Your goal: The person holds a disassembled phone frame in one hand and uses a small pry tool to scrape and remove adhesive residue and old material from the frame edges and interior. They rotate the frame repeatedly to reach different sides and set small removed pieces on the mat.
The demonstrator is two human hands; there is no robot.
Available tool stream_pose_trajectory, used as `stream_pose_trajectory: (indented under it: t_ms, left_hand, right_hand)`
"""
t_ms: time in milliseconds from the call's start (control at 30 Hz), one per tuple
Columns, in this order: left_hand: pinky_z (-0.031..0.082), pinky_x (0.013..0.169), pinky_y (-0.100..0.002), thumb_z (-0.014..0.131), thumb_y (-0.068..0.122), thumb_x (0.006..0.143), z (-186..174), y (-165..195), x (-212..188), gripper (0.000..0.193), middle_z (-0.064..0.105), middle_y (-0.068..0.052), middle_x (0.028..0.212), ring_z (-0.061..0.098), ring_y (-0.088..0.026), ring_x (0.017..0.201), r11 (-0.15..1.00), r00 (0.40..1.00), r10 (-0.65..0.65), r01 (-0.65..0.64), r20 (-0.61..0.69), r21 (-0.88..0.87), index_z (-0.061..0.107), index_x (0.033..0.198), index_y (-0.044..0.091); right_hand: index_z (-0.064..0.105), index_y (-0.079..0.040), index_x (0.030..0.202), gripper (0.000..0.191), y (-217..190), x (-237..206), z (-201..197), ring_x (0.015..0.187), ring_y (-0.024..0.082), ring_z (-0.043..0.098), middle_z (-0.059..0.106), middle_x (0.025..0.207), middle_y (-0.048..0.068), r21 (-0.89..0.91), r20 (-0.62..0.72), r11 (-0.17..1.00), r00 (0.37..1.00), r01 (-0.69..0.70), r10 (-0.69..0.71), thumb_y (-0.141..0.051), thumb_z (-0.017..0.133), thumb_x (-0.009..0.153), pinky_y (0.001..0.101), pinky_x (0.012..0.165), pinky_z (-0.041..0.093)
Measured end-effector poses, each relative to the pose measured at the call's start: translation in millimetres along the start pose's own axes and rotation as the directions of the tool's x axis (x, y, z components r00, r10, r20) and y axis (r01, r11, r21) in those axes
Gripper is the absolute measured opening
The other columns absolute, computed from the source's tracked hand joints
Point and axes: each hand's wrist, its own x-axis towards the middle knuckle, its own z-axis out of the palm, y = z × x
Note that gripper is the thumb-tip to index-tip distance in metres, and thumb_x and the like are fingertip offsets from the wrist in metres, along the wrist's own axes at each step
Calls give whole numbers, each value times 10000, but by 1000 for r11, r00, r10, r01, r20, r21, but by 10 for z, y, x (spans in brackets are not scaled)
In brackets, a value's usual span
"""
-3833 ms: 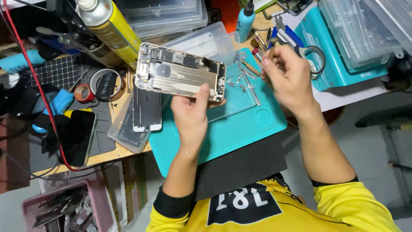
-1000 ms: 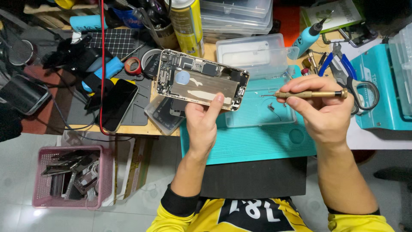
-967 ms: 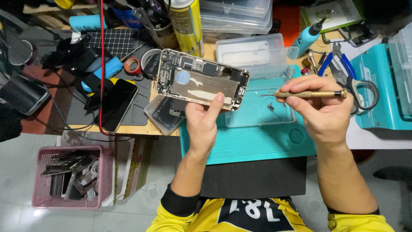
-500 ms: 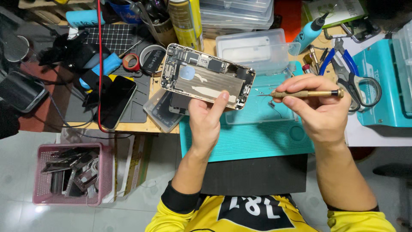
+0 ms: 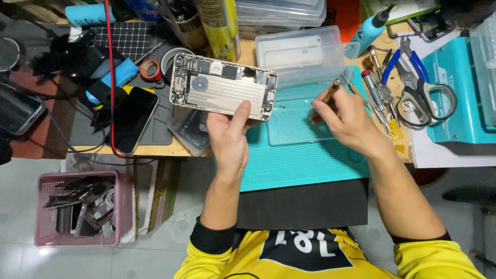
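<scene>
The left hand [image 5: 227, 137] grips one opened phone housing [image 5: 223, 87] by its lower edge, thumb pressed on its inner face; its long axis runs left to right, tilted slightly, above the desk edge. Just beside it, the right hand [image 5: 349, 121] has its fingers closed around one slim screwdriver [image 5: 331, 92] pointing up and away over the teal mat [image 5: 305, 155]. Farther back sits one clear plastic box [image 5: 302, 51].

left hand [image 5: 227, 137] holding opened phone chassis [image 5: 223, 87], right hand [image 5: 347, 121] gripping screwdriver [image 5: 330, 93] over teal mat [image 5: 305, 160]
</scene>
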Motion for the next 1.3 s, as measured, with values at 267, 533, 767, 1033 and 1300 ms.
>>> stream_pose_trajectory:
  t_ms: [267, 533, 767, 1033, 1300]
  left_hand:
    - [647, 764, -383, 588, -27, 1019, -106, 80, -5, 274, 692, -153, 1127, 725, -222, 924, 1000, 1000, -1, 1, -29, -20, 552, 1285, -82]
    - [597, 852, -344, 635, 13, 1014, -229, 8, -4, 259, 698, -148, 1139, 694, -190, 973, 972, 996, 40, -19, -84, 236, 586, 1243, -96]
    - [482, 1096, -307, 677, -60, 1003, -340, -35, 24, 422, 621, -154, 1328, 616, -186, 1214, 908, 969, 246, -220, -30, 355, 470, 1369, -89]
    - [551, 1002, -339, 645, -102, 992, -173, 99, 14, 582, 574, -195, 1385, 634, -236, 1206, 946, 977, 213, -199, -27, 256, 343, 1486, -36]
    - [636, 700, -451, 519, -41, 1017, 181, 82, -24, 501, 582, -226, 1306, 716, -320, 1040, 997, 995, -75, 76, 69, -10, 262, 1445, -6]
  right_hand:
    - [596, 11, 992, 155, 40, 78, 142, 814, 195, 704, 718, 932, 116, -142, -87, 957, 960, 254, -268, -107, 695, 1008, 286, 702, 536]
    - [701, -10, 1065, 102, 241, 217, 278, 819, 79, 698, 747, 917, 45, 106, -80, 994, 997, 21, -13, -65, 736, 986, 230, 721, 558]
    - [699, -11, 1059, 100, 262, 235, 332, 809, 80, 702, 752, 903, 53, 118, -80, 993, 997, -1, 11, -51, 738, 976, 225, 706, 557]
    - [682, 15, 1073, 80, 47, 129, 202, 906, 140, 720, 741, 989, 102, 328, -116, 944, 993, 47, -10, 5, 701, 996, 268, 803, 590]
    - [624, 96, 1093, 121, -342, -244, -48, 1074, 270, 723, 665, 1172, 201, 495, -195, 816, 953, 299, -231, 168, 634, 997, 335, 932, 614]
